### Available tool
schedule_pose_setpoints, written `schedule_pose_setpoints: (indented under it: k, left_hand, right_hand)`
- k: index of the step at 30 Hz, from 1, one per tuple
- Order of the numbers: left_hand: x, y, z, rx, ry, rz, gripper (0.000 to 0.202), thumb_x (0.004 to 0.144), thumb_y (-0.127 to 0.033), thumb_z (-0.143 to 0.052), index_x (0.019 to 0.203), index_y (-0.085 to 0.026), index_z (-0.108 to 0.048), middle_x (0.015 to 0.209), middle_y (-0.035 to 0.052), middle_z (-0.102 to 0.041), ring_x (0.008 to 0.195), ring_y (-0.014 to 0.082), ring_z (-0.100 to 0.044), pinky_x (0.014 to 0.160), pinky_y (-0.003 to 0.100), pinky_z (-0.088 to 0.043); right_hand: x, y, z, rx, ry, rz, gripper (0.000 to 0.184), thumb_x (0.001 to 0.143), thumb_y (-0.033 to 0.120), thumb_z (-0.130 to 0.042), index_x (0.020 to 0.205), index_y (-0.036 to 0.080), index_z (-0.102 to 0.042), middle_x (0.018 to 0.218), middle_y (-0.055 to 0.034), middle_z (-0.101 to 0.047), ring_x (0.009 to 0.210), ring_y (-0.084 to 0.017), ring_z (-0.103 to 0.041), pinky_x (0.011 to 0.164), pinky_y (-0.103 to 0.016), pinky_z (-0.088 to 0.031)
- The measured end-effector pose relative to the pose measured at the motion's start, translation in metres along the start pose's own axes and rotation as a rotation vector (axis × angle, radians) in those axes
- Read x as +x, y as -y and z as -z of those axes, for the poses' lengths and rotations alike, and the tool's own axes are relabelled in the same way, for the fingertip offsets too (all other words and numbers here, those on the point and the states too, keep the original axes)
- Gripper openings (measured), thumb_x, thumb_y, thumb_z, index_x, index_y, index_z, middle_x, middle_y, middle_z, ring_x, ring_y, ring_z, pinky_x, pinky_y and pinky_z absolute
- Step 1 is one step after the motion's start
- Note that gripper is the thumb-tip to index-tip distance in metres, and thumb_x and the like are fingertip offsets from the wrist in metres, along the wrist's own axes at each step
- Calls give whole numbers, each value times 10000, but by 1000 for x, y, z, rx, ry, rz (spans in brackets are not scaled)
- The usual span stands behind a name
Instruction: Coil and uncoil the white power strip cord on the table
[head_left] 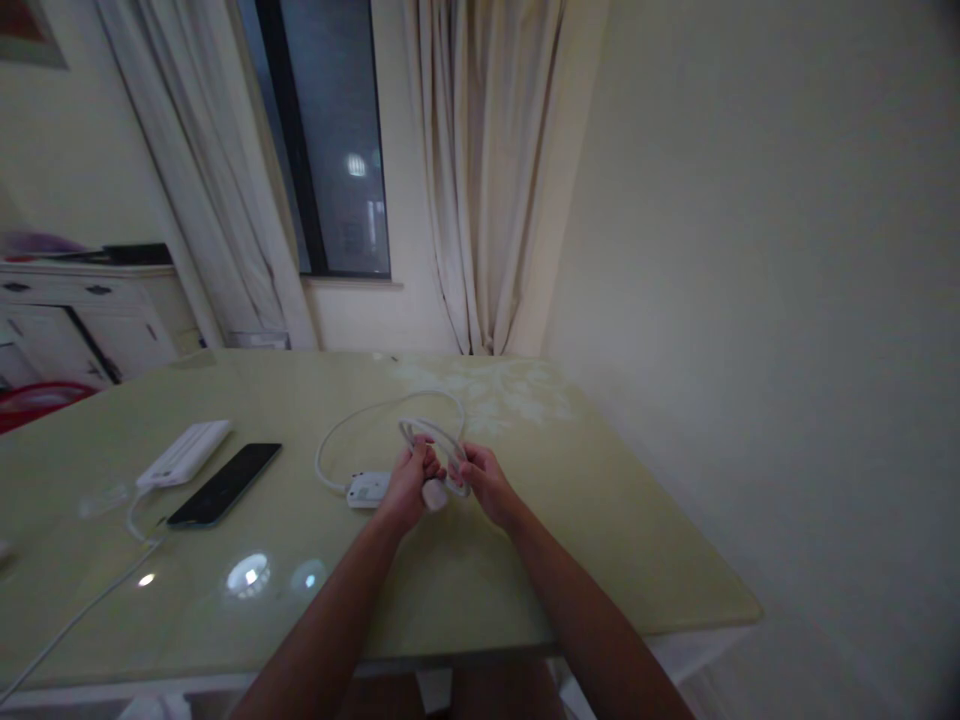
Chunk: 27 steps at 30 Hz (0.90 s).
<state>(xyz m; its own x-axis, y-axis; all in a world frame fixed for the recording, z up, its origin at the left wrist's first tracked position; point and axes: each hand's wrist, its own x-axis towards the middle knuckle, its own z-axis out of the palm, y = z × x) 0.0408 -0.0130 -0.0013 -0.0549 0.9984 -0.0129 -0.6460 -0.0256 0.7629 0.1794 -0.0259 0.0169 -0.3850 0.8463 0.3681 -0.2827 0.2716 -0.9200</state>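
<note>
Both hands are over the table, holding a white power cord (431, 425) gathered in loops. My left hand (409, 488) is closed around one side of the loops, with a white plug (434, 495) hanging just below its fingers. On the other side, my right hand (484, 480) pinches the coiled cord. One stretch of the cord curves out over the tabletop and runs back to a white power strip (366, 489). The strip lies flat just left of my left hand, which hides its right end.
A black smartphone (225, 485) lies on the glossy table (600, 540) at the left, beside a white power bank (185, 453) with a white cable (82, 612) running off the near edge. A wall (750, 250) rises along the right. Curtains (487, 180) hang behind the table.
</note>
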Motion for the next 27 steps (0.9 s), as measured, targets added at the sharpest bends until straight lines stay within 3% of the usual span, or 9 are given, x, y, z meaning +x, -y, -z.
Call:
schedule_pose_setpoints:
  k: [3, 5, 11, 17, 19, 24, 27]
  left_hand:
    - [0, -2, 0, -9, -39, 37, 527, 699, -594, -814, 870, -197, -513, 564, -114, -349, 481, 56, -378, 467, 186, -380]
    - [-2, -4, -1, -8, -1, 95, 497, 713, -551, -822, 899, -189, -537, 589, -97, -413, 512, 66, -431, 499, 203, -429]
    - [-11, -6, -4, 47, 114, 111, 395, 795, -482, -764, 989, -179, -600, 720, -16, -586, 679, 137, -607, 739, 336, -557]
    - [-10, 4, 5, 441, 157, 64, 525, 802, -541, -727, 1188, -199, -628, 970, 65, -682, 780, 147, -632, 677, 259, -505]
    - [-6, 9, 9, 547, 165, 26, 589, 783, -563, -733, 1220, -185, -617, 969, 63, -679, 786, 150, -633, 700, 272, -516]
    - [1, 19, 11, 675, 177, -135, 835, 776, -595, -720, 1405, -124, -439, 789, 28, -685, 716, 181, -650, 698, 322, -537]
    - [-2, 17, 7, 641, 191, -245, 928, 855, -517, -677, 1561, -206, -161, 952, 61, -716, 656, 145, -643, 658, 305, -542]
  right_hand:
    - [0, -3, -1, 29, -12, 5, 572, 707, 738, -725, 728, 190, -562, 630, 25, -497, 599, -123, -479, 571, -237, -398]
    - [1, -5, -1, 37, -68, 18, 544, 721, 710, -732, 748, 191, -569, 646, 23, -511, 595, -124, -483, 562, -240, -404]
    - [6, -2, 2, -28, -382, 133, 501, 853, 626, -649, 658, 203, -462, 590, 57, -391, 536, -95, -341, 517, -235, -323]
    - [10, 1, 7, -65, -561, 220, 511, 932, 611, -541, 638, 212, -421, 576, 55, -362, 543, -104, -313, 529, -260, -295]
    - [11, 1, 8, -59, -619, 226, 510, 924, 612, -551, 637, 212, -419, 571, 60, -353, 540, -103, -303, 522, -261, -282]
    - [14, -4, 13, 26, -744, 223, 502, 886, 614, -600, 649, 217, -403, 566, 76, -341, 526, -94, -290, 504, -252, -255]
    - [16, -6, 16, 65, -799, 212, 509, 875, 623, -609, 651, 219, -396, 558, 81, -337, 509, -90, -286, 493, -250, -245]
